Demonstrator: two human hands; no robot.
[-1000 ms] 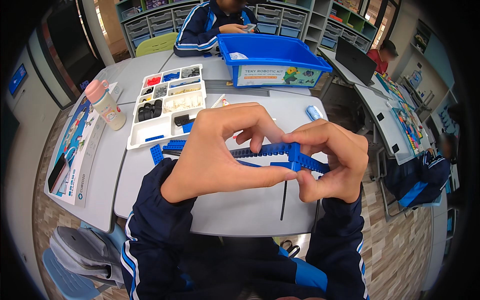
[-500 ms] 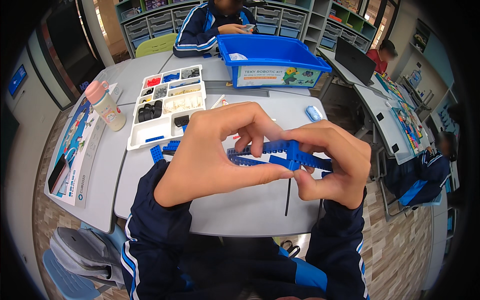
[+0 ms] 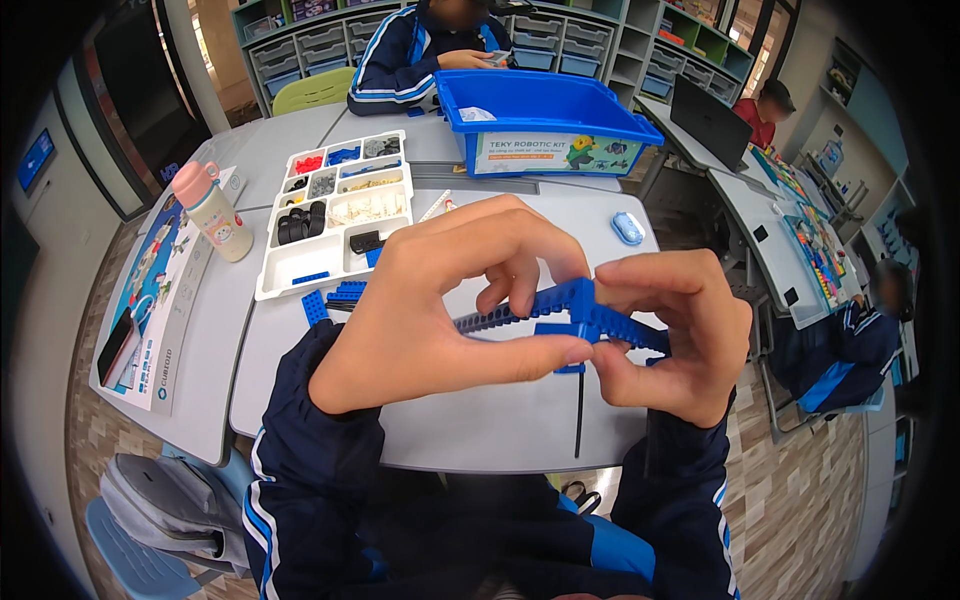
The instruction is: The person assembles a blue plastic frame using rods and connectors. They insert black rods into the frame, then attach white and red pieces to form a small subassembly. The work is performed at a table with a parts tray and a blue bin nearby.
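Holding a blue studded assembly up over the near half of a grey table, pinched at its upright middle block between thumb and curled fingers of the left hand, and gripped just beside that joint by thumb and forefinger of the right hand. Set with its long axis roughly crosswise to the body, spreading from the block into a holed beam toward the left and a studded one toward the right, sloping down at both ends and partly hidden by fingers. Showing, below the thumbs, a thin black rod, pointing nearly straight down toward the table's near edge. Crowded on the left by loose blue pieces near the left wrist, then by a white compartment tray of sorted parts, and farther out by a pink-lidded bottle near a printed box. Faced beyond the hands by a large blue bin and, nearer on the right, by a small pale-blue case. Open for moving across bare tabletop below the hands, down to the curved front edge; bounded on the right by the table's side edge, with patterned floor beyond
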